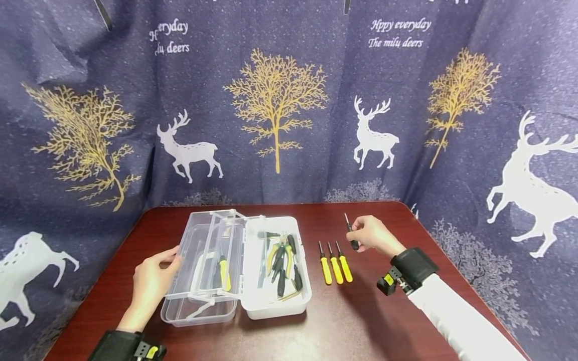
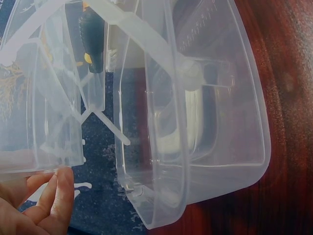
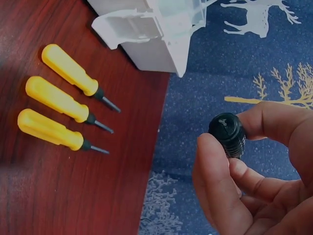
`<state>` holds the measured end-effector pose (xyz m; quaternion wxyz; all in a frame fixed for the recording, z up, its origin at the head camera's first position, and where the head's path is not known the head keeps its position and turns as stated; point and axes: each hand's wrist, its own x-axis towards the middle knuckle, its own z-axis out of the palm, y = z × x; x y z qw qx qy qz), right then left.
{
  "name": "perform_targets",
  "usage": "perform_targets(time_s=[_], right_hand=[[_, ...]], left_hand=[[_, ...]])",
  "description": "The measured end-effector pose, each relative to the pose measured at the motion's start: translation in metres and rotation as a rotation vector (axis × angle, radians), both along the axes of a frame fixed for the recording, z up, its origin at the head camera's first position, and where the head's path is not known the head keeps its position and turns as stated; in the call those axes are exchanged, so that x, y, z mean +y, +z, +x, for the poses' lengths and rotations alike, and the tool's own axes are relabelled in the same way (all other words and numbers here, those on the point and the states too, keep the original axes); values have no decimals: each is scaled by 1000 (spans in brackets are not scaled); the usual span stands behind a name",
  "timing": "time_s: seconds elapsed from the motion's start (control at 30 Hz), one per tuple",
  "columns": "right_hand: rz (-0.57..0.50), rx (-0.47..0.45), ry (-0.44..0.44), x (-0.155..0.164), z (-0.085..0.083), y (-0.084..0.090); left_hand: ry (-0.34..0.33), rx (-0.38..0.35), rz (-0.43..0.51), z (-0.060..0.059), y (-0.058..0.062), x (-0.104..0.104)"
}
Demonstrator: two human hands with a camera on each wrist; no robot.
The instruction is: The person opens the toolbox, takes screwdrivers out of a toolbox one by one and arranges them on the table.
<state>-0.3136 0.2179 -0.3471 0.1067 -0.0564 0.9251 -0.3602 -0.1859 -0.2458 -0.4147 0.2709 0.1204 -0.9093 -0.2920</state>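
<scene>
My right hand [image 1: 356, 238] pinches a black-handled screwdriver [image 1: 351, 234] between thumb and fingers, its tip pointing up, just above the table. The right wrist view shows the handle's black butt end [image 3: 227, 133] in that pinch. Three yellow-handled screwdrivers [image 1: 335, 268] lie side by side on the table to the left of that hand, also visible as yellow-handled screwdrivers [image 3: 58, 100] from the wrist. My left hand [image 1: 169, 258] holds the left rim of the open toolbox's clear lid and tray [image 1: 198, 301], thumb on top. Its fingers [image 2: 49, 205] touch the clear wall [image 2: 161, 147].
The toolbox's white base [image 1: 253, 306] holds yellow-and-black pliers [image 1: 281, 255] and other tools. One yellow-handled tool [image 1: 224, 273] lies in the clear tray. The dark red table [image 1: 352, 321] is ringed by a blue curtain [image 1: 280, 100] close behind and on both sides.
</scene>
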Motion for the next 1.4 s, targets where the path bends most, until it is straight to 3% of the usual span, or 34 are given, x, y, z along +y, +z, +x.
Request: perform_targets(time_s=[0.73,1.13,1.4], right_hand=[[69,-2,-48,28,-2,8],[143,12,-35,27,-8,-18],[153,15,-69,24,-9,-53]], left_hand=[[11,-2,0,-2,-2,0],[13,3,7,-2,-1,1],[5,5,2,1,-1,2]])
